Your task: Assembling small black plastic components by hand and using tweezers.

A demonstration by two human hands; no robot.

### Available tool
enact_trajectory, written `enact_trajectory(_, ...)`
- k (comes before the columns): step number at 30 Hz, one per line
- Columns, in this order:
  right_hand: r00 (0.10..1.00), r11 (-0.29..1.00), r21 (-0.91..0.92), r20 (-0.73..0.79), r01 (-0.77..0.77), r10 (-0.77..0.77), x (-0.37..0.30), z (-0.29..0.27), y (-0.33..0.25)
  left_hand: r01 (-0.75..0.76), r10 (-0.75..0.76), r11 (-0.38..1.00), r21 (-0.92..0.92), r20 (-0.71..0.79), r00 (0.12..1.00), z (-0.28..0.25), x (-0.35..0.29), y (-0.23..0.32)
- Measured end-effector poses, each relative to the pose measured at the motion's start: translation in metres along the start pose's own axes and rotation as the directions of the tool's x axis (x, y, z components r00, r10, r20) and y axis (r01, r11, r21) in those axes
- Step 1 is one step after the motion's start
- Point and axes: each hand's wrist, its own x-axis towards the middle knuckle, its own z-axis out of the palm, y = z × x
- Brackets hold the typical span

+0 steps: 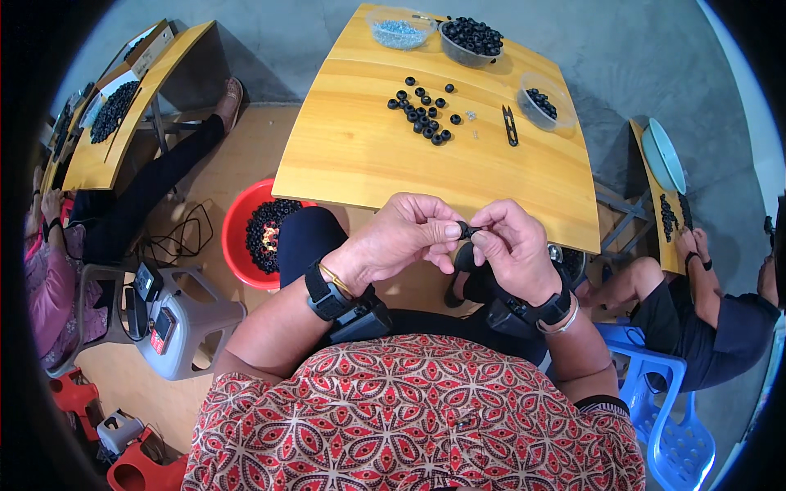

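Over the table's near edge, my left hand (401, 233) and my right hand (520, 250) meet, both closed in a pinch. Between their fingertips is a small black rounded part (466, 231); the fingers cover much of it. Several black knob-like pieces (422, 112) with holes lie loose on the wooden table (344, 155) beyond my hands. Beside them are a few tiny silvery bits (471, 115). A pair of black thread snips (510, 126) lies to their right.
Along the far edge stand a tub of pale blue bits (399, 33) and a heaped bowl of black pieces (472, 41); another tub (546, 102) sits right. A red basin (237, 237) is below left. Co-workers sit at side tables; a blue chair (667, 409) stands right.
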Motion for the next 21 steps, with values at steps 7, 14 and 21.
enact_trajectory(7, 0.998, 0.991, 0.115, 0.004, -0.064, 0.064, -0.002, 0.002, -0.005, -0.025, 0.025, 1.0, 0.014, 0.027, 0.999, -0.002, -0.001, -0.001)
enact_trajectory(14, 0.994, 0.962, 0.253, 0.004, -0.103, 0.105, -0.002, 0.0, -0.002, -0.006, 0.006, 1.0, -0.009, 0.002, 1.0, -0.002, -0.002, -0.001)
enact_trajectory(21, 0.979, 0.835, 0.528, -0.031, -0.153, 0.199, -0.001, 0.0, 0.005, 0.01, -0.009, 0.994, -0.11, 0.017, 1.0, -0.006, -0.002, -0.002)
